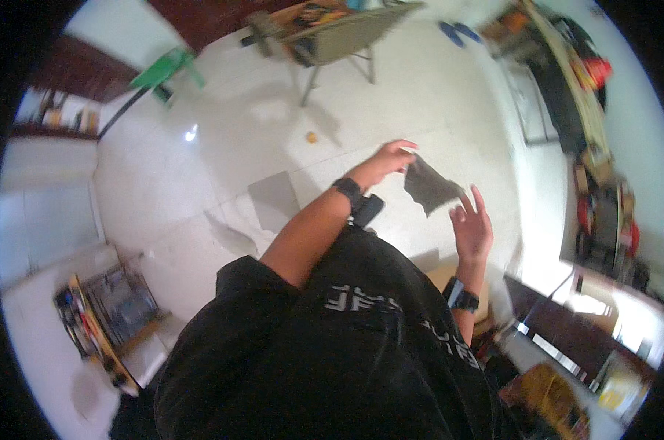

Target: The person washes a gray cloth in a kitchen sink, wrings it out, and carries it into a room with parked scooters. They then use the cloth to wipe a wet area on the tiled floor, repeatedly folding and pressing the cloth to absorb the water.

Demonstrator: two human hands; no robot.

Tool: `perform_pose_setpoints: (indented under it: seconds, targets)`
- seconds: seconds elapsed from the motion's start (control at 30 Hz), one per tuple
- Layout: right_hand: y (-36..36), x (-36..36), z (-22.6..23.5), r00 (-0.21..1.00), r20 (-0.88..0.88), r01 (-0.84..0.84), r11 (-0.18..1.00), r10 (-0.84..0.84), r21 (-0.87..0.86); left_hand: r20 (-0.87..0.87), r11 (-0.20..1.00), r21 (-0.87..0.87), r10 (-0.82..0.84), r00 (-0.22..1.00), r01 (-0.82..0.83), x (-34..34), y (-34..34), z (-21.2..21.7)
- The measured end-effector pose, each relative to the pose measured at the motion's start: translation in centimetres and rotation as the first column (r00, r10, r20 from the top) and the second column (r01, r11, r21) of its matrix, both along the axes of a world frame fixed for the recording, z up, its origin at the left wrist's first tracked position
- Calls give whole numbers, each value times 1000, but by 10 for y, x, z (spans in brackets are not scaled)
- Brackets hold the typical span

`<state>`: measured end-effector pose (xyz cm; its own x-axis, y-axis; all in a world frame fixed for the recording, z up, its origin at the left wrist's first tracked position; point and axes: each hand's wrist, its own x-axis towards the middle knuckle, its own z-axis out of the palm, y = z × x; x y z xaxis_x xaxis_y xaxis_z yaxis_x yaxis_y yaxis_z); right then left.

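Note:
A small grey cloth [429, 187] hangs in the air in front of me, stretched between my two hands. At its upper left corner, the fingers of my left hand [385, 163] are closed on it. The fingertips of my right hand [473, 229] meet the lower right corner, thumb and a finger pinching there while another finger points up. Both wrists carry a dark band, the left one [348, 191] and the right one [462, 296]. Beyond the cloth lies the pale floor [391, 103].
A khaki piece of furniture on thin legs [361, 37] stands ahead, with a green stool [162, 72] to its left. On the floor are a small orange object [311, 137] and blue slippers [460, 33]. Cluttered shelving [567, 81] lines the right wall.

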<state>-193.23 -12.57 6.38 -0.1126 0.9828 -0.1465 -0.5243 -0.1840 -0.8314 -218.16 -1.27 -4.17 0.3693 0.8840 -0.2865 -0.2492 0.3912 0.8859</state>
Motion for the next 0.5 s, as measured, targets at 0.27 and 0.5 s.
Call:
perform_pose_setpoints:
  seconds: [0.27, 0.5]
  targets:
    - [65, -54, 10, 984, -105, -158, 981, 147, -109, 75, 980, -179, -69, 995, 82, -44, -4, -7]
    - [109, -74, 0, 957, -39, -285, 915, 286, -286, 241, 956, -289, 123, 963, -50, -68, 13, -16]
